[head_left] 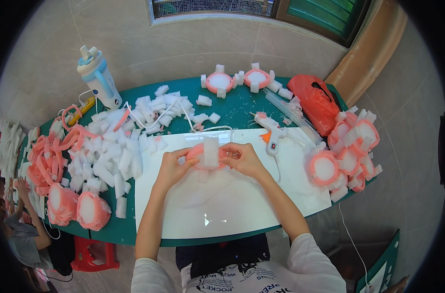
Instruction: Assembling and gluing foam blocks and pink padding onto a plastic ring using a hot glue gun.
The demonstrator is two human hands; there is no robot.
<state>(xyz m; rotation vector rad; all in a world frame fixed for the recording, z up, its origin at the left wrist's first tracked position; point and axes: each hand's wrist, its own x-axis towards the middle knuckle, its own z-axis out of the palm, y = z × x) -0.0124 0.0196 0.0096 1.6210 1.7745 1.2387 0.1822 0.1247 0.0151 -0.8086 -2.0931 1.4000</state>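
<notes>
Over a glossy white board (198,210), a round pink foam piece (195,153) is held between my two hands. A white foam block (211,150) stands against its front, and a paler block sticks out below. My left hand (172,168) pinches the left side, its fingers partly behind the pink foam. My right hand (246,160) grips the right side, with thumb and fingertips close to the white block. To the right of my hands lies a white glue gun (273,136) with an orange trigger, its nozzle pointing away from me.
Loose white foam blocks (107,151) and pink foam strips (46,158) heap up at left, beside pink rolls (93,210). Joined pink-and-white pieces (325,168) pile at right. Clear glue sticks (293,117), a red bag (313,102) and a bottle (99,78) stand farther back. Another person's arm (34,215) shows at far left.
</notes>
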